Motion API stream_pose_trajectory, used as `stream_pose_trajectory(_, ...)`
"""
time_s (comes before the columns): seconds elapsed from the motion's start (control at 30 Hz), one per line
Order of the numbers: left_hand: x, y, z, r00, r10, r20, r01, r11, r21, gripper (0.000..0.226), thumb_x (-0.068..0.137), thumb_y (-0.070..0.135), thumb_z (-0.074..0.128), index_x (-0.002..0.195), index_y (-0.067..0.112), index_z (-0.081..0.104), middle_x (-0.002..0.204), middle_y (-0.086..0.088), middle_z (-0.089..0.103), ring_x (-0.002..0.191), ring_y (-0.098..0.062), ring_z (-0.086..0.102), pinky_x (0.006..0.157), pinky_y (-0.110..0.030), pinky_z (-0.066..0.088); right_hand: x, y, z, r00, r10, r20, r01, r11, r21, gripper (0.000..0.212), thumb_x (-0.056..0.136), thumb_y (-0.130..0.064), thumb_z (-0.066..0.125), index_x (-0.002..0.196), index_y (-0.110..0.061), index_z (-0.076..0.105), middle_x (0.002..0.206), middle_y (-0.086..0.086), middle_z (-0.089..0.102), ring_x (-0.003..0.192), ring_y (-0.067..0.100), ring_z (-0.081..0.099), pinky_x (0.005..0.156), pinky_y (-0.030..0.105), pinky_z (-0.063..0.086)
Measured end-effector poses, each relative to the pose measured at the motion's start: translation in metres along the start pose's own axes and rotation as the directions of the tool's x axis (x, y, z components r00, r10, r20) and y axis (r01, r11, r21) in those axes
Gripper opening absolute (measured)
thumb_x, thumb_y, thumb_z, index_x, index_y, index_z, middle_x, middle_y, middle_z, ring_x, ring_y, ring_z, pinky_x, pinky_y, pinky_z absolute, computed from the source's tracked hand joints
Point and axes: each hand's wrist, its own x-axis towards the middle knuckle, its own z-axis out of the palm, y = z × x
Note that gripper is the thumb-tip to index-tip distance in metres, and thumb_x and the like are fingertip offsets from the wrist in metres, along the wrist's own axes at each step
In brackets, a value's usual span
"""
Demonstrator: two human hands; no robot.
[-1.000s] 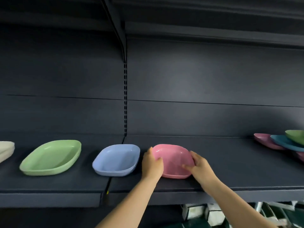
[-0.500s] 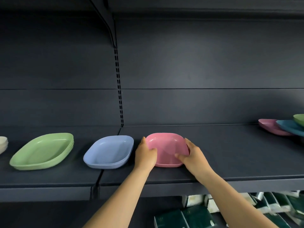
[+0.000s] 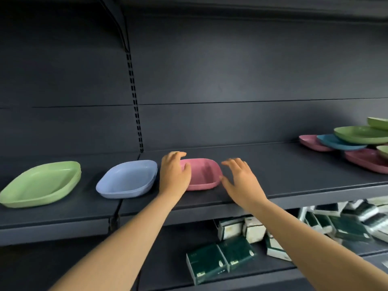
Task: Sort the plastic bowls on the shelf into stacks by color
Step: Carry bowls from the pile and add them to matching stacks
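The pink bowl (image 3: pixel 204 174) sits upright on the dark shelf (image 3: pixel 283 175), its opening facing up, near the front edge. It is a rounded rectangle, and its long axis runs from the near left toward the far right of the shelf.

The left hand (image 3: pixel 174 175) lies over the pink bowl's left rim with fingers extended and loosely together, the thumb reaching over the rim toward the inside; it covers the rim but whether it presses on it I cannot tell. The right hand (image 3: pixel 239 179) hovers just right of the pink bowl, fingers spread and relaxed, holding nothing; its thumb tip is at or just beside the bowl's right corner.

Just left of the pink bowl, past the left hand, is the light blue stack (image 3: pixel 128 178), at least 2 bowls nested, long axis also slanting near left to far right. Farther left of it lies the green stack (image 3: pixel 42 183), wider and shallower, with the same slant.

Well to the right of the pink bowl, at the back of the shelf, is a loose pile (image 3: pixel 354 143) of mixed bowls: pink, teal and green ones overlapping at tilted angles.

Below the pink bowl, on the lower shelf, lie dark green packets (image 3: pixel 220 261).
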Motion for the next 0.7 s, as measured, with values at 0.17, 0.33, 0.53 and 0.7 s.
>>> stream_pose_trajectory(0.17, 0.012, 0.047, 0.011, 0.922, 0.258, 0.289, -0.337, 0.903, 0.266, 0.037, 0.095, 0.027, 0.048, 0.130, 0.014, 0.051, 0.137, 0.002, 0.048, 0.131, -0.017, 0.035, 0.108, -0.028, 0.028, -0.004, 0.046, -0.063, 0.994, -0.078, 0.071, 0.095, 0.958, -0.272, 0.048, 0.093, -0.036, 0.054, 0.135, -0.013, 0.048, 0.135, 0.002, 0.047, 0.133, 0.022, 0.033, 0.104, 0.033, 0.034)
stream_pose_trajectory(0.33, 0.014, 0.131, 0.047, 0.886, 0.287, 0.363, -0.408, 0.856, 0.318, 0.044, 0.097, 0.037, 0.044, 0.136, 0.017, 0.045, 0.143, 0.002, 0.042, 0.136, -0.018, 0.031, 0.109, -0.032, 0.028, -0.005, 0.109, -0.135, 0.994, -0.081, 0.072, 0.102, 0.917, -0.385, 0.050, 0.092, -0.040, 0.055, 0.133, -0.012, 0.050, 0.136, 0.006, 0.047, 0.135, 0.026, 0.032, 0.103, 0.037, 0.032)
stream_pose_trajectory(0.53, 0.002, 0.228, 0.120, 0.909, 0.234, 0.346, -0.340, 0.896, 0.285, 0.045, 0.097, 0.039, 0.043, 0.137, 0.018, 0.043, 0.142, 0.002, 0.042, 0.135, -0.018, 0.031, 0.108, -0.033, 0.030, -0.011, 0.209, -0.219, 0.993, -0.089, 0.082, 0.117, 0.888, -0.446, 0.052, 0.091, -0.045, 0.054, 0.134, -0.016, 0.049, 0.138, 0.002, 0.045, 0.135, 0.023, 0.032, 0.105, 0.037, 0.031)
stream_pose_trajectory(0.7, -0.010, 0.304, 0.179, 0.926, 0.215, 0.311, -0.297, 0.922, 0.249, 0.043, 0.097, 0.037, 0.043, 0.135, 0.017, 0.044, 0.140, 0.000, 0.044, 0.133, -0.019, 0.033, 0.105, -0.033, 0.032, -0.017, 0.286, -0.278, 0.995, -0.078, 0.060, 0.097, 0.880, -0.466, 0.049, 0.088, -0.043, 0.057, 0.129, -0.017, 0.053, 0.133, 0.003, 0.049, 0.130, 0.024, 0.037, 0.104, 0.035, 0.033)
